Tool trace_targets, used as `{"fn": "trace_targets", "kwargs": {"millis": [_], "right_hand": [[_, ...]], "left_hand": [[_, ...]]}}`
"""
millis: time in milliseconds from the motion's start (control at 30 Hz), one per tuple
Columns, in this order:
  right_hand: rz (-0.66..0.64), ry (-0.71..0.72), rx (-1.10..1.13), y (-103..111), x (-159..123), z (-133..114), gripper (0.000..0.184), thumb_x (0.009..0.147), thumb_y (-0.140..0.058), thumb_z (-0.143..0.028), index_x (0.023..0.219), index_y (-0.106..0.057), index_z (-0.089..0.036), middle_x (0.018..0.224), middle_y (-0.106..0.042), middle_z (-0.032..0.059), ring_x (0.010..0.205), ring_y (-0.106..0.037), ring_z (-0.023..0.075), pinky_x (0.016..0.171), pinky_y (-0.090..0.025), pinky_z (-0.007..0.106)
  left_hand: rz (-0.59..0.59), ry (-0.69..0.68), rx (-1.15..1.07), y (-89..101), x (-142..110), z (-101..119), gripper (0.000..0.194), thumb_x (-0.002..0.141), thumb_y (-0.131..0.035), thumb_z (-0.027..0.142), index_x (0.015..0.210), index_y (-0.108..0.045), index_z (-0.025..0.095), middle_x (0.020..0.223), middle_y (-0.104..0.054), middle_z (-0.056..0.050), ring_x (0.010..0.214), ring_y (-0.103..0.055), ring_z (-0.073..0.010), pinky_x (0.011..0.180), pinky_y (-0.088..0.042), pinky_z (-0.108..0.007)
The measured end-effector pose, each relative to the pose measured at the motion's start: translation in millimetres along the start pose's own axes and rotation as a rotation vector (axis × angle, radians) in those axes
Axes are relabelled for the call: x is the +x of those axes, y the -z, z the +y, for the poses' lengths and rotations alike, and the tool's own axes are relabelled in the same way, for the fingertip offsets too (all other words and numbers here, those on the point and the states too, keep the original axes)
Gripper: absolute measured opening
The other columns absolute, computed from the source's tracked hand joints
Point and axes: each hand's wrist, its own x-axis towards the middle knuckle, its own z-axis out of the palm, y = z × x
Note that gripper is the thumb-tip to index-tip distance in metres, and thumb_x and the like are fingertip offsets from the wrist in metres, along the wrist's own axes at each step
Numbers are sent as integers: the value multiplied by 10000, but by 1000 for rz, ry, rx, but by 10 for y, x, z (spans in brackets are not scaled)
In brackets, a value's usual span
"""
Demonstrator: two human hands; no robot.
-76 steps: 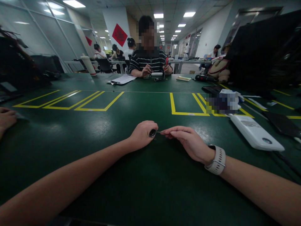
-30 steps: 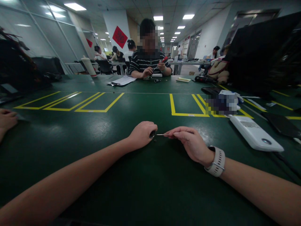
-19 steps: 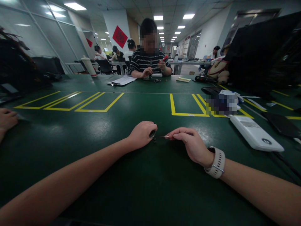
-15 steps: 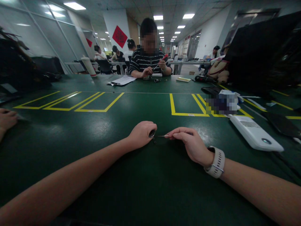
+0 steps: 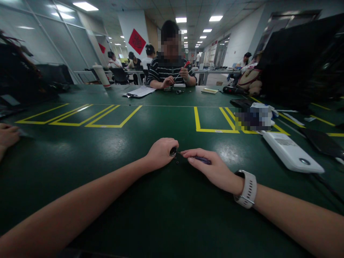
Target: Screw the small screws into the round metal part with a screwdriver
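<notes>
My left hand [image 5: 161,153] is closed round a small dark cylindrical part [image 5: 173,151], whose round open end with a metal rim faces right. Most of that part is hidden by my fingers. In my right hand [image 5: 211,166] is a slim screwdriver [image 5: 203,160] with a dark purple handle. Its thin shaft points left, and the tip is at or very near the rim of the part; whether it touches, I cannot tell. Just below the part, a tiny dark ring-like piece [image 5: 177,162] lies on the green table [image 5: 150,208].
Across the table a person in a striped top [image 5: 172,71] holds a red-handled screwdriver. A clipboard with paper [image 5: 141,91], a cup [image 5: 102,76] and a white device [image 5: 292,152] lie around. Another person's hand [image 5: 9,136] rests at the left edge. Yellow tape marks the tabletop.
My right hand has shifted, bringing the screwdriver tip left to the rim of the part, and more of its handle now shows. My left hand has hardly moved.
</notes>
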Motion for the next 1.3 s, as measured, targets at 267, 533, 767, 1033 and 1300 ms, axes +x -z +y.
{"fn": "trace_targets", "kwargs": {"millis": [267, 533, 767, 1033, 1300], "right_hand": [[-94, -15, 145, 32, 6, 26, 237, 851, -533, -277, 1058, -647, -269, 1112, -646, 24, 1053, -577, 193, 940, -426, 417], [75, 132, -55, -34, -25, 26, 226, 824, -554, -207, 1010, -662, -276, 1103, -652, 28, 1020, -584, 197, 917, -437, 408], [49, 74, -54, -23, -9, 5, 210, 816, -558, -215, 976, -679, -276, 1067, -669, 25, 989, -597, 200, 898, -440, 417], [38, -132, 408, 19, 75, 146, 182, 803, -587, -264, 939, -695, -210, 1016, -687, 46, 982, -599, 193, 927, -424, 406], [77, 56, -23, -27, -29, -15, 191, 805, -572, -212, 955, -685, -246, 1053, -667, 31, 993, -593, 195, 902, -433, 389]], "left_hand": [[7, 42, -43, 9, -14, 11, 34, 720, -529, 134, 704, -517, 161, 699, -563, -10, 662, -527, -146, 609, -403, -261], [-2, 5, 15, 3, 9, 12, 74, 721, -502, 98, 684, -523, 159, 674, -542, -11, 647, -509, -144, 610, -393, -259], [-35, -60, 94, 23, 7, 39, 104, 769, -483, 144, 676, -525, 160, 668, -530, -22, 664, -497, -161, 633, -389, -284], [-20, -79, 19, 20, -9, 15, 90, 730, -485, 82, 680, -509, 153, 655, -503, -2, 632, -479, -136, 614, -372, -259], [-6, -107, 35, 17, 4, 25, 120, 754, -481, 126, 640, -502, 156, 627, -496, -6, 619, -470, -141, 602, -367, -261]]}}
